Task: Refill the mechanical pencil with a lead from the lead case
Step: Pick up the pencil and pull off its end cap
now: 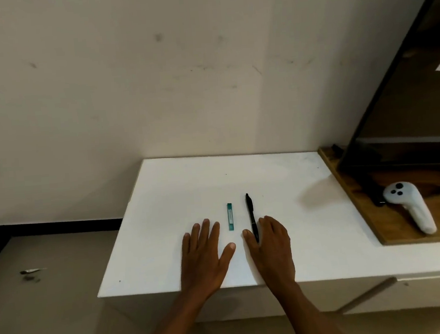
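Resting flat near the counter's (162, 188) front edge, my left hand (205, 253) lay spread; my right hand (269, 245) lay open, touching the mechanical pencil (251, 217) beside the lead case (230, 216).

I take this for a room in a home. I see a white counter (178, 191) set against a scuffed cream wall (126, 81). Right of the counter a wooden shelf (405, 233) carries a white game controller (410, 207) and a dark screen (407, 102) leaning above it. Left of the counter, the grey floor (39, 302) has a black skirting (53, 225).
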